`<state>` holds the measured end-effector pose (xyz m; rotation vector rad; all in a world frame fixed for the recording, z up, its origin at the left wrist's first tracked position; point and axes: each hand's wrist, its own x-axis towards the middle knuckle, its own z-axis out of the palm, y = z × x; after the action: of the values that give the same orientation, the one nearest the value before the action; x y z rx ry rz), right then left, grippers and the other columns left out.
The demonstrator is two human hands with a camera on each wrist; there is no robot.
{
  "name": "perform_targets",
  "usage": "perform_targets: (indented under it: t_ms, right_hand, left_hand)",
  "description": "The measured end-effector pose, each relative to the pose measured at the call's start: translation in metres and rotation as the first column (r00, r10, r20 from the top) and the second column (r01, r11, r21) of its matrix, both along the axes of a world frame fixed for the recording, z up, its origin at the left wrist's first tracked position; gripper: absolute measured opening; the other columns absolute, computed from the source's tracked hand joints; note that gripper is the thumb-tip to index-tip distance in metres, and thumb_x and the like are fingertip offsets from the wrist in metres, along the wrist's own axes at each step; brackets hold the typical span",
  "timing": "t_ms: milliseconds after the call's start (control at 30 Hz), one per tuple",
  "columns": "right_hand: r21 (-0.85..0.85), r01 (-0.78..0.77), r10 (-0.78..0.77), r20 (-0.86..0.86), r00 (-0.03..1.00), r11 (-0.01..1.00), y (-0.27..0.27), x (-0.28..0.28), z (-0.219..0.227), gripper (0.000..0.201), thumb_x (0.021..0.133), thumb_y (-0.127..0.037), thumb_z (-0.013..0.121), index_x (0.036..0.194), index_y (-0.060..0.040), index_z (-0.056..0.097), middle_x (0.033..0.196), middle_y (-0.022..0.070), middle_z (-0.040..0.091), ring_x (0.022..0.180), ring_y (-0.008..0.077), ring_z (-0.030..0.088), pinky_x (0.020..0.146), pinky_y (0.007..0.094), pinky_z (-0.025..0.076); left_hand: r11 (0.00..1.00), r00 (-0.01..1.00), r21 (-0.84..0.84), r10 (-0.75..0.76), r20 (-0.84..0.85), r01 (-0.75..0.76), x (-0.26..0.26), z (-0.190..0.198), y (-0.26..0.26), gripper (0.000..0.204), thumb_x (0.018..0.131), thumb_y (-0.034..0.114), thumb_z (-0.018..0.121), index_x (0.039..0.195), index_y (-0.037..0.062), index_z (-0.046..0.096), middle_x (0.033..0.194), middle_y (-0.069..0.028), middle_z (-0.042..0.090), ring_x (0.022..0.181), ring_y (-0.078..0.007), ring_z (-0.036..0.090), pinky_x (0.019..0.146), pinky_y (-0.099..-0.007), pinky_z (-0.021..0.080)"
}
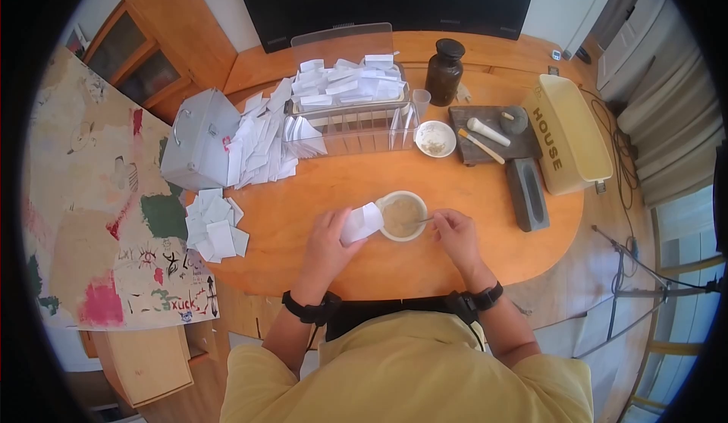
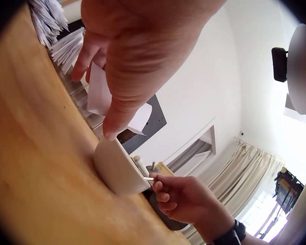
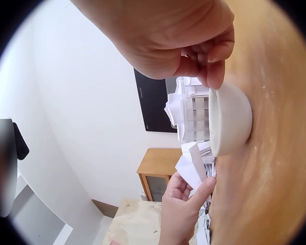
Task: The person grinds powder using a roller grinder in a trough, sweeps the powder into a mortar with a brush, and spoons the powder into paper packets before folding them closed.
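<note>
A white bowl (image 1: 418, 233) with beige powder (image 1: 397, 212) in it stands near the table's front edge. My left hand (image 1: 327, 242) grips a folded white paper packet (image 1: 362, 224), its upper end right at the bowl's left rim. From the other side my right hand (image 1: 457, 241) pinches the thin handle of a small metal spoon (image 1: 422, 221), whose tip reaches into the bowl. In the left wrist view the spoon handle (image 2: 149, 178) crosses the rim of the bowl (image 2: 117, 168). The right wrist view shows the packet (image 3: 191, 166) creased, with its upper edge spread apart.
Behind are a clear divided box (image 1: 353, 131) full of paper packets, a white dish (image 1: 436, 139), a dark jar (image 1: 444, 74) and a black board (image 1: 485, 150) with a pestle and brush. A grey stone block (image 1: 526, 195) and cream bin (image 1: 569, 131) stand right, loose papers (image 1: 218, 222) left.
</note>
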<state>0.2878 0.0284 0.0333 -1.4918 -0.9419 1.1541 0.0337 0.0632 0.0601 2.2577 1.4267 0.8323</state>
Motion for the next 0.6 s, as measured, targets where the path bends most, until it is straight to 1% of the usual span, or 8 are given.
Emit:
perform_targets:
  t_ms: [67, 167, 267, 367, 467, 567, 600]
  right_hand:
    - [-0.005, 0.004, -0.004, -0.098, 0.995, 1.000, 0.000, 0.000, -0.006, 0.018, 0.095, -0.010, 0.054, 0.094, 0.0022, 0.067, 0.071, 0.0020, 0.062, 0.052, 0.0070, 0.052, 0.049, 0.0205, 0.044]
    - [-0.022, 0.023, -0.027, -0.181, 0.983, 0.999, 0.001, 0.001, -0.007, 0.018, 0.095, -0.010, 0.054, 0.093, 0.0025, 0.067, 0.072, 0.0027, 0.062, 0.052, 0.0067, 0.052, 0.049, 0.0197, 0.043]
    - [-0.039, 0.045, -0.051, -0.170, 0.984, 0.998, 0.002, 0.005, -0.007, 0.018, 0.095, -0.011, 0.055, 0.093, 0.0022, 0.067, 0.071, 0.0034, 0.062, 0.052, 0.0073, 0.053, 0.049, 0.0200, 0.044]
    - [-0.038, 0.060, -0.066, -0.175, 0.982, 0.997, 0.001, 0.010, -0.001, 0.018, 0.094, -0.012, 0.054, 0.094, -0.0006, 0.068, 0.072, 0.0018, 0.063, 0.054, 0.0072, 0.054, 0.047, 0.0188, 0.037]
    - [-0.019, 0.079, -0.082, -0.209, 0.974, 0.997, 0.004, 0.012, 0.012, 0.017, 0.093, -0.012, 0.055, 0.093, -0.0009, 0.068, 0.072, 0.0017, 0.063, 0.053, 0.0067, 0.054, 0.046, 0.0187, 0.036]
    - [0.022, 0.088, -0.081, -0.238, 0.968, 0.996, 0.007, 0.009, 0.027, 0.016, 0.093, -0.012, 0.056, 0.094, -0.0005, 0.068, 0.073, 0.0015, 0.063, 0.053, 0.0064, 0.054, 0.046, 0.0186, 0.035]
    - [0.024, 0.074, -0.066, -0.236, 0.969, 0.997, 0.009, 0.006, 0.032, 0.016, 0.093, -0.011, 0.056, 0.094, 0.0004, 0.067, 0.073, 0.0021, 0.063, 0.053, 0.0069, 0.054, 0.047, 0.0192, 0.038]
  left_hand:
    - [1.000, 1.000, -0.006, 0.000, -0.001, 0.000, 0.000, -0.001, 0.000, 0.058, 0.064, 0.015, 0.083, 0.115, 0.0037, 0.056, 0.106, -0.0136, 0.060, 0.101, -0.0327, 0.056, 0.083, -0.0395, 0.048]
    - [1.000, 1.000, -0.008, 0.001, -0.009, -0.001, 0.000, -0.001, 0.000, 0.058, 0.064, 0.015, 0.082, 0.115, 0.0036, 0.057, 0.106, -0.0138, 0.060, 0.101, -0.0326, 0.056, 0.083, -0.0395, 0.048]
    - [1.000, 1.000, 0.001, -0.003, -0.014, 0.003, 0.000, -0.002, 0.000, 0.058, 0.065, 0.015, 0.082, 0.115, 0.0033, 0.057, 0.107, -0.0139, 0.060, 0.101, -0.0325, 0.056, 0.083, -0.0394, 0.048]
    - [1.000, 1.000, -0.003, -0.013, -0.010, 0.013, 0.001, -0.003, 0.000, 0.058, 0.064, 0.015, 0.082, 0.115, 0.0030, 0.057, 0.107, -0.0140, 0.060, 0.101, -0.0324, 0.056, 0.084, -0.0393, 0.048]
    - [0.999, 1.000, -0.033, -0.018, 0.005, 0.019, 0.003, -0.002, -0.001, 0.058, 0.065, 0.015, 0.082, 0.115, 0.0031, 0.057, 0.107, -0.0140, 0.061, 0.100, -0.0322, 0.056, 0.084, -0.0392, 0.048]
    - [0.999, 0.999, -0.036, -0.030, 0.012, 0.030, 0.006, -0.001, 0.000, 0.058, 0.065, 0.015, 0.082, 0.115, 0.0031, 0.057, 0.106, -0.0139, 0.061, 0.100, -0.0320, 0.057, 0.084, -0.0391, 0.048]
    - [0.999, 0.999, -0.032, -0.037, 0.015, 0.037, 0.008, -0.001, 0.000, 0.058, 0.065, 0.015, 0.082, 0.115, 0.0031, 0.057, 0.106, -0.0138, 0.061, 0.100, -0.0320, 0.057, 0.084, -0.0391, 0.048]
